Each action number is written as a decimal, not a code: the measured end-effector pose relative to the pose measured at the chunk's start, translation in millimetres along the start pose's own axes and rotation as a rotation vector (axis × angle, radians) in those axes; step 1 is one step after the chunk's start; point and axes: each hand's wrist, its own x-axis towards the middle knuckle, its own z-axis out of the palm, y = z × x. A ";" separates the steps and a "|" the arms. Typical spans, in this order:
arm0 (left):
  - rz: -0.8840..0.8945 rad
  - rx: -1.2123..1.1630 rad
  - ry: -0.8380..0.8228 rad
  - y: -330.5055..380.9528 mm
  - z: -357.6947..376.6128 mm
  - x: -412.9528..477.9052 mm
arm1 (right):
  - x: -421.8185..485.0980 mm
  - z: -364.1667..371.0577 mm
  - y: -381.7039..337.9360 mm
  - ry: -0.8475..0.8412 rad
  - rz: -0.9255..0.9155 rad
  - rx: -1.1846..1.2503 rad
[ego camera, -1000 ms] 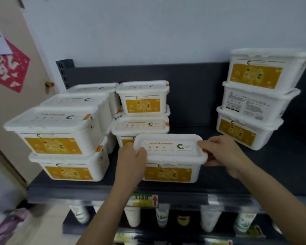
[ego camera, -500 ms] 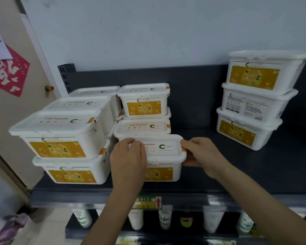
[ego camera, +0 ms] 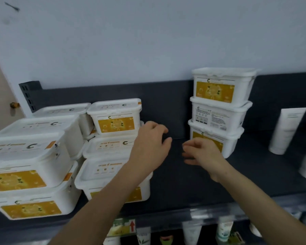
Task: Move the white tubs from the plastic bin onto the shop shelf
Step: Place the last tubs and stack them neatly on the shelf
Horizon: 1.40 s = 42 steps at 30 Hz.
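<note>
Centre of frame: left hand (ego camera: 150,144) and right hand (ego camera: 204,152) side by side above the dark shelf (ego camera: 193,183), apart, fingers loosely curled, gripping nothing. Lower centre, under the left forearm: front tub (ego camera: 106,175), upright on the shelf near its front edge, lid on, just ahead of a two-high stack (ego camera: 115,131). Lower left: more tubs (ego camera: 28,165), also stacked two high. Right of centre, just behind the right hand: stack of three (ego camera: 219,110) against the back panel. Far right: white tube (ego camera: 288,129), blurred. Bottom edge: price tag (ego camera: 124,227) with a red arrow; bottles (ego camera: 191,234) beneath, too blurred to read.
</note>
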 end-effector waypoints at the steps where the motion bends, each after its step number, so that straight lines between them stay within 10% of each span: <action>1: 0.015 0.004 -0.071 6.8 7.8 13.9 | 3.5 -13.0 0.7 0.054 -0.004 0.006; 9: -0.252 -0.159 -0.467 29.0 69.9 97.4 | 32.2 -99.9 28.1 0.504 -0.026 -0.120; 19: -0.389 -0.492 -0.372 44.5 97.1 137.8 | 75.8 -139.7 22.4 0.176 -0.110 0.087; 29: -0.310 -1.010 -0.235 72.5 72.2 201.4 | 79.9 -151.3 -36.0 0.373 -0.374 -0.056; 42: -0.220 -1.108 -0.170 72.7 17.4 165.8 | 40.5 -151.1 -91.9 0.450 -0.526 0.056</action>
